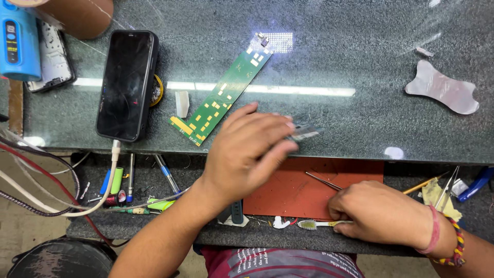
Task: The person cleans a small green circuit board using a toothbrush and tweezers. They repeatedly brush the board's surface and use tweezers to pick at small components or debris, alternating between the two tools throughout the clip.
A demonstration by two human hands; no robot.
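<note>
Across the glass-topped bench point(360, 62) we see a black phone point(127, 82) lying face up, with a long green circuit board point(222, 92) beside it. Below them, on the red mat point(298, 193), rests a pair of tweezers point(323, 181). Our left hand point(247, 154) pinches a small blurred part point(304, 132) at the glass edge. Our right hand point(381, 213) is curled around a toothbrush point(316, 224).
</note>
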